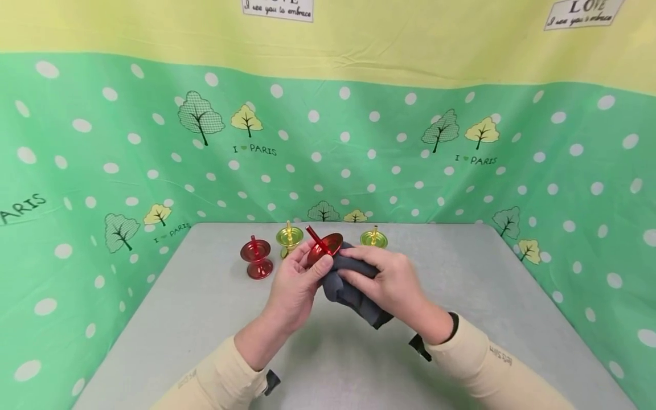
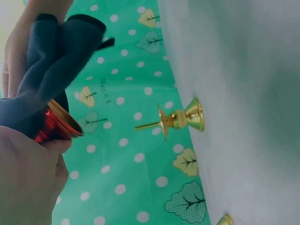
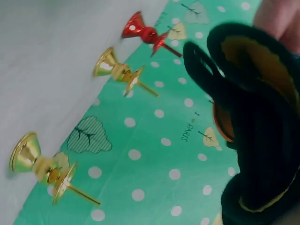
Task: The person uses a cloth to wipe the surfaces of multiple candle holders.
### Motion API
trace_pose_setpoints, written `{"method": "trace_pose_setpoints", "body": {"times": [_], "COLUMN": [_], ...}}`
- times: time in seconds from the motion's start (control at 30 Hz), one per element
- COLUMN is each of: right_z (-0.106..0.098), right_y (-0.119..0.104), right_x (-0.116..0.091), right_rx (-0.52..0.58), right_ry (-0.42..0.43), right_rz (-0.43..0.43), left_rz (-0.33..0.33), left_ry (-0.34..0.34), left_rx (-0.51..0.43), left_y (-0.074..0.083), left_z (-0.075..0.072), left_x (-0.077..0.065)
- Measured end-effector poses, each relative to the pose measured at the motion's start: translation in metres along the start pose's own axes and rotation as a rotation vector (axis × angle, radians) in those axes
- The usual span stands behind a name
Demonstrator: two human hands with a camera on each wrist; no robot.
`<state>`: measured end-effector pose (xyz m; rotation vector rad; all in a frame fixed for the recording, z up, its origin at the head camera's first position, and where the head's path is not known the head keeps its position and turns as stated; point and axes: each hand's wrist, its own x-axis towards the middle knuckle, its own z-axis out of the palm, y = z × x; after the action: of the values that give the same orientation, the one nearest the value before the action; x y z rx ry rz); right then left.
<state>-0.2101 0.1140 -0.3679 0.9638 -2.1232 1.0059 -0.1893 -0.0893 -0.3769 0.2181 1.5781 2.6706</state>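
My left hand grips a shiny red candle holder by its dish, thumb on the near rim. The holder is tilted, its central spike pointing up and left. In my right hand is a dark grey cloth, pinched between thumb and fingers and pressed against the holder's right side. Folds of the cloth hang below both hands and hide the lower stem. In the left wrist view, the red base shows between the cloth and the left hand. The right wrist view is largely filled by the dark cloth.
A second red candle holder stands upright on the grey table, left of my hands. Behind them are two gold candle holders, one left and one right. Green dotted fabric walls the table's back and sides.
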Motion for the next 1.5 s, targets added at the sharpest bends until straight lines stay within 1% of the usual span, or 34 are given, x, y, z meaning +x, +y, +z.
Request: {"method": "trace_pose_setpoints", "body": {"times": [0.1, 0.17, 0.23, 0.27, 0.3, 0.33, 0.37, 0.43, 0.5, 0.53, 0.57, 0.6, 0.63, 0.7, 0.77, 0.8, 0.83, 0.87, 0.9, 1.0, 1.03, 1.07, 1.13, 1.23, 1.3, 1.37, 1.43, 1.5], "right_z": [-0.004, -0.007, -0.010, -0.011, -0.011, -0.011, -0.009, -0.004, 0.001, 0.003, 0.003, 0.001, -0.001, -0.008, -0.014, -0.016, -0.015, -0.013, -0.010, 0.002, 0.006, 0.009, 0.012, 0.014, 0.013, 0.009, 0.005, 0.002], "right_y": [-0.003, -0.005, -0.006, -0.006, -0.007, -0.007, -0.007, -0.010, -0.012, -0.012, -0.012, -0.012, -0.010, -0.005, -0.001, -0.001, -0.001, -0.002, -0.003, -0.010, -0.010, -0.011, -0.012, -0.014, -0.014, -0.013, -0.009, -0.006], "right_x": [0.003, 0.006, 0.007, 0.007, 0.007, 0.006, 0.004, -0.002, -0.007, -0.008, -0.008, -0.007, -0.004, 0.003, 0.008, 0.009, 0.008, 0.006, 0.004, -0.006, -0.008, -0.010, -0.011, -0.012, -0.011, -0.007, -0.003, -0.002], "right_rx": [0.059, 0.118, 0.164, 0.175, 0.168, 0.143, 0.091, -0.059, -0.198, -0.230, -0.218, -0.171, -0.097, 0.088, 0.215, 0.236, 0.238, 0.209, 0.150, -0.098, -0.181, -0.252, -0.332, -0.382, -0.360, -0.230, -0.064, 0.064], "right_ry": [-0.071, -0.115, -0.145, -0.151, -0.147, -0.135, -0.119, -0.071, 0.002, 0.028, 0.027, 0.006, -0.026, -0.108, -0.184, -0.198, -0.195, -0.183, -0.158, -0.027, 0.016, 0.048, 0.081, 0.074, 0.044, -0.023, -0.083, -0.108], "right_rz": [0.158, 0.247, 0.305, 0.323, 0.317, 0.285, 0.228, 0.063, -0.086, -0.122, -0.116, -0.076, -0.008, 0.180, 0.357, 0.405, 0.411, 0.384, 0.324, 0.090, 0.021, -0.024, -0.065, -0.066, -0.026, 0.083, 0.225, 0.343], "left_rz": [-0.018, -0.027, -0.031, -0.033, -0.031, -0.033, -0.033, -0.040, -0.045, -0.051, -0.056, -0.062, -0.070, -0.081, -0.088, -0.092, -0.104, -0.112, -0.118, -0.127, -0.127, -0.120, -0.106, -0.103, -0.103, -0.109, -0.116, -0.130], "left_ry": [-0.030, -0.071, -0.115, -0.128, -0.143, -0.148, -0.145, -0.133, -0.136, -0.134, -0.145, -0.158, -0.174, -0.216, -0.257, -0.268, -0.265, -0.251, -0.230, -0.133, -0.099, -0.074, -0.040, -0.019, -0.026, -0.048, -0.076, -0.082], "left_rx": [0.001, -0.002, 0.001, -0.001, 0.003, -0.003, -0.007, -0.008, -0.005, -0.008, -0.003, 0.000, 0.001, -0.004, -0.001, 0.000, -0.001, 0.001, 0.003, -0.007, -0.009, -0.009, -0.007, 0.035, 0.066, 0.099, 0.112, 0.114], "left_y": [0.000, -0.001, -0.001, -0.001, 0.000, 0.000, 0.000, 0.000, 0.000, 0.000, 0.000, 0.001, 0.002, 0.004, 0.005, 0.005, 0.005, 0.005, 0.004, 0.003, 0.003, 0.003, 0.002, 0.002, 0.002, 0.002, 0.001, 0.000], "left_z": [-0.005, -0.009, -0.013, -0.014, -0.016, -0.016, -0.016, -0.015, -0.013, -0.013, -0.014, -0.015, -0.016, -0.020, -0.022, -0.023, -0.024, -0.024, -0.024, -0.022, -0.020, -0.019, -0.016, -0.012, -0.011, -0.014, -0.019, -0.023], "left_x": [0.000, 0.001, 0.002, 0.002, 0.002, 0.002, 0.002, 0.003, 0.003, 0.003, 0.003, 0.003, 0.003, 0.004, 0.005, 0.005, 0.006, 0.006, 0.007, 0.007, 0.007, 0.007, 0.007, 0.007, 0.008, 0.009, 0.009, 0.010]}}
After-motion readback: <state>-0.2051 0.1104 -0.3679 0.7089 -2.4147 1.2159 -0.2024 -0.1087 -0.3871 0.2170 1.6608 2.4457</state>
